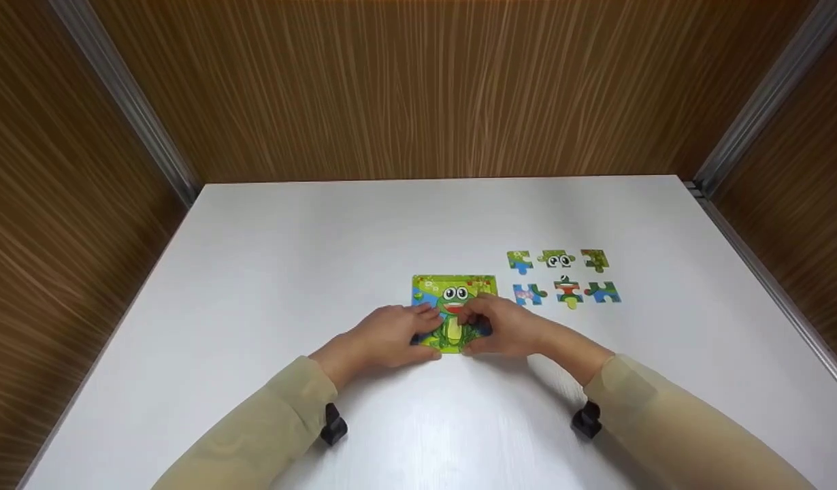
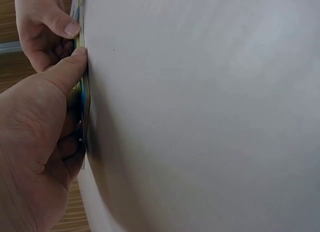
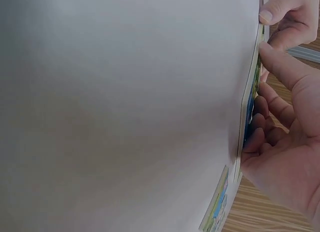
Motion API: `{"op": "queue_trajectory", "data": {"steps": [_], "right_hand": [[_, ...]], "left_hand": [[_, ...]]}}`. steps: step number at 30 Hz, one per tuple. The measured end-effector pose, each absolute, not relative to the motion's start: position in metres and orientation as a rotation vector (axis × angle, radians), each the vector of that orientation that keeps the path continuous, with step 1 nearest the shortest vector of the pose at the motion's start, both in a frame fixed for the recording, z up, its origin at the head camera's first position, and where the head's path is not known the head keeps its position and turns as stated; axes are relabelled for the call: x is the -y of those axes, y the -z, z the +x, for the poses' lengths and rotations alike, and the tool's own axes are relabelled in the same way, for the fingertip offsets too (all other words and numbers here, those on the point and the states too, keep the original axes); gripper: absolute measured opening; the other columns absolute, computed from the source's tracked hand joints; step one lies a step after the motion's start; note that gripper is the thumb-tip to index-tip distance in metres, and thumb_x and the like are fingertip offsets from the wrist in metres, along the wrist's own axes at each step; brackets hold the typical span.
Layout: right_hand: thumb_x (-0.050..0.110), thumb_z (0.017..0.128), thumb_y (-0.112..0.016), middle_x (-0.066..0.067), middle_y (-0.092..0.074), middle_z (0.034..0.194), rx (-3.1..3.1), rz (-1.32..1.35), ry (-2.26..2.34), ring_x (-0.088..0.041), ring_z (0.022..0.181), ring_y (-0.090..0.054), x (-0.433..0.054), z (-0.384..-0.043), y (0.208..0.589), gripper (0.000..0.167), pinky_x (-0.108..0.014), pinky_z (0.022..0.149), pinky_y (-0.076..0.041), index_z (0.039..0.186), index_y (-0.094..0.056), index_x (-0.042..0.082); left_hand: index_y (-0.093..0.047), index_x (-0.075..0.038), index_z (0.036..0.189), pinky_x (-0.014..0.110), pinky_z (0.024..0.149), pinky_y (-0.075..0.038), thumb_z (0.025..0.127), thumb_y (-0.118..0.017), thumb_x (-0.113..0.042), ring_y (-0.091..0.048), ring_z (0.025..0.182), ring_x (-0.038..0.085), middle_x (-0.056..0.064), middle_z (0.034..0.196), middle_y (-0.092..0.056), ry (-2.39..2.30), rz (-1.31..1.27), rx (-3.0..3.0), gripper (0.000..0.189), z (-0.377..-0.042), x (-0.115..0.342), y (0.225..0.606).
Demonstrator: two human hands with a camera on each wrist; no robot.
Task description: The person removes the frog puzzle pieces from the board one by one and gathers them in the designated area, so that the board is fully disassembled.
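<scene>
A frog jigsaw puzzle in a thin rectangular tray (image 1: 454, 280) lies on the white table in front of me. My left hand (image 1: 389, 335) rests over its left side, fingers laid on the picture and thumb at the near edge. From the right, my right hand (image 1: 510, 328) reaches over the puzzle with bent fingertips touching the picture near the frog's mouth. Its thumb (image 3: 280, 64) lies along the near edge, apart from the fingers. Part of the frog's body is covered by the hands.
Right of the tray, several loose jigsaw pieces lie in two rows, among them a piece with eyes (image 1: 556, 259) and one with a red mouth (image 1: 567, 291). Wood-grained panels (image 1: 425, 88) stand behind and beside the white table (image 1: 289, 238).
</scene>
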State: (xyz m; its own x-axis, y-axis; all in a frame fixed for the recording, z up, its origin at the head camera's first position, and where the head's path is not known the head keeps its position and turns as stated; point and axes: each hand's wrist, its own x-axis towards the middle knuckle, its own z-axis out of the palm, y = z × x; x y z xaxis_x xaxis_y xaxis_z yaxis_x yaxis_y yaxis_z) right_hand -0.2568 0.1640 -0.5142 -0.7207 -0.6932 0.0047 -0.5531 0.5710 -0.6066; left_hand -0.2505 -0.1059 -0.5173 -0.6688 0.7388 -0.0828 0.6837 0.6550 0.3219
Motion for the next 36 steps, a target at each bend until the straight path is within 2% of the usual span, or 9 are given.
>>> {"op": "queue_trajectory", "data": {"steps": [7,14,21,28,36], "right_hand": [[0.014,0.09,-0.086,-0.003,-0.067,0.117,-2.527,-1.062,0.856,-0.022,0.108,-0.06,-0.17,-0.259,0.511,0.035,-0.046,0.1,-0.05,0.12,-0.07,0.005],[0.013,0.092,-0.082,-0.001,-0.068,0.112,-2.461,-1.026,0.909,-0.02,0.101,-0.062,-0.175,-0.257,0.505,0.035,-0.042,0.092,-0.054,0.124,-0.069,0.006],[0.014,0.093,-0.079,0.004,-0.066,0.108,-2.506,-0.989,0.912,-0.021,0.099,-0.062,-0.186,-0.254,0.491,0.034,-0.036,0.084,-0.053,0.126,-0.07,0.009],[0.018,0.094,-0.08,0.005,-0.068,0.111,-2.586,-0.939,0.901,-0.02,0.101,-0.062,-0.215,-0.252,0.477,0.035,-0.036,0.083,-0.055,0.127,-0.07,0.012],[0.017,0.095,-0.08,0.004,-0.069,0.114,-2.652,-0.826,0.895,-0.023,0.103,-0.061,-0.259,-0.247,0.47,0.037,-0.031,0.085,-0.054,0.129,-0.069,0.009]], "left_hand": [[-0.055,-0.01,0.156,0.05,0.121,-0.037,0.104,-0.065,-0.045,-0.039,0.154,0.028,0.008,0.163,-0.048,-0.408,1.159,-2.663,0.064,-0.249,0.105,0.514],[-0.053,-0.011,0.157,0.048,0.122,-0.036,0.104,-0.064,-0.048,-0.038,0.155,0.028,0.007,0.164,-0.045,-0.376,1.148,-2.661,0.065,-0.25,0.105,0.515],[-0.054,-0.011,0.157,0.048,0.122,-0.035,0.104,-0.063,-0.048,-0.037,0.155,0.027,0.006,0.164,-0.045,-0.378,1.158,-2.662,0.065,-0.251,0.105,0.517],[-0.052,-0.01,0.158,0.047,0.124,-0.033,0.105,-0.061,-0.047,-0.034,0.156,0.027,0.006,0.166,-0.043,-0.367,1.158,-2.655,0.065,-0.249,0.105,0.515],[-0.051,-0.011,0.159,0.046,0.123,-0.034,0.106,-0.06,-0.049,-0.035,0.156,0.027,0.006,0.166,-0.043,-0.326,1.155,-2.67,0.066,-0.249,0.105,0.515]]}}
